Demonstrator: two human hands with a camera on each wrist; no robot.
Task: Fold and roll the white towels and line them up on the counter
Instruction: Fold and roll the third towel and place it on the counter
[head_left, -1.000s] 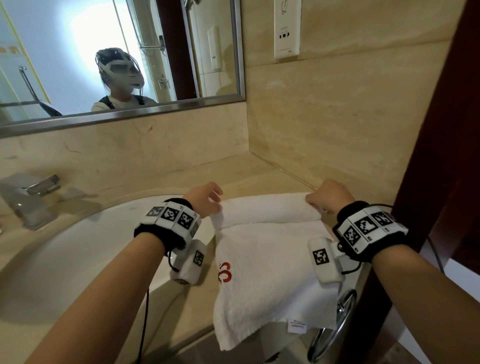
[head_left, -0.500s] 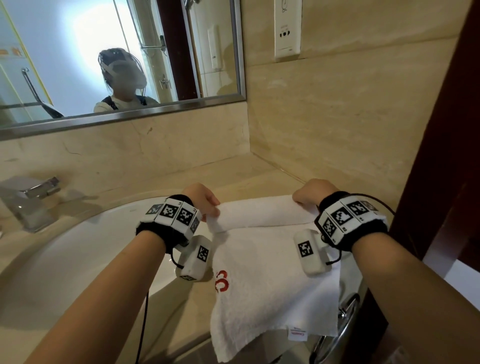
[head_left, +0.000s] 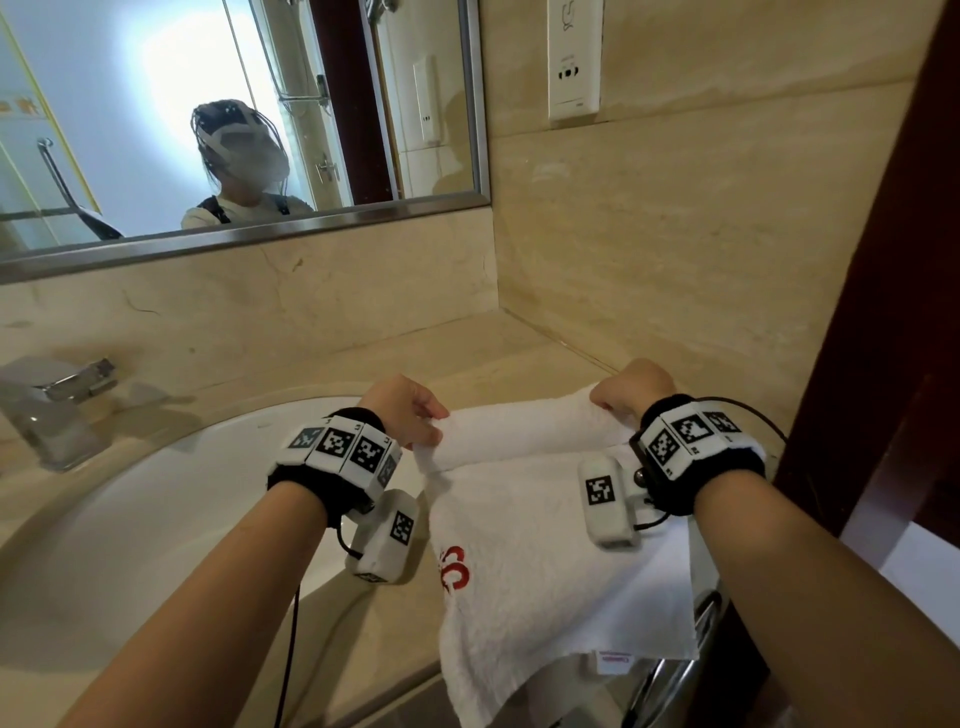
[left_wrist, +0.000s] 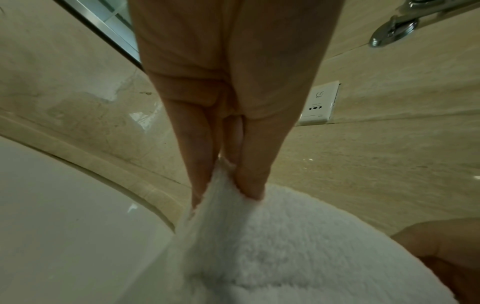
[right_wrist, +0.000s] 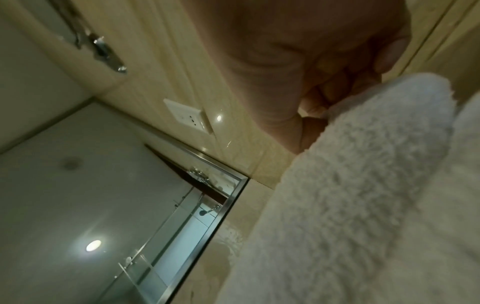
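A white towel (head_left: 524, 545) with a red logo lies on the beige counter (head_left: 395, 358) to the right of the sink, its near end hanging over the front edge. Its far end is rolled into a thick tube (head_left: 519, 428). My left hand (head_left: 415, 415) pinches the roll's left end between thumb and fingers (left_wrist: 249, 176). My right hand (head_left: 623, 389) curls over the roll's right end (right_wrist: 363, 164). The tips of the right fingers are hidden behind the roll.
A white basin (head_left: 156, 519) fills the left of the counter, with a chrome tap (head_left: 57, 405) at its back. The mirror (head_left: 234, 114) and a tiled side wall with a socket (head_left: 574, 62) close in the corner. A chrome ring (head_left: 685, 670) hangs below the front edge.
Both hands have drawn the roll toward me, so it is thicker and covers more of the flat towel. The hanging end has shortened slightly.
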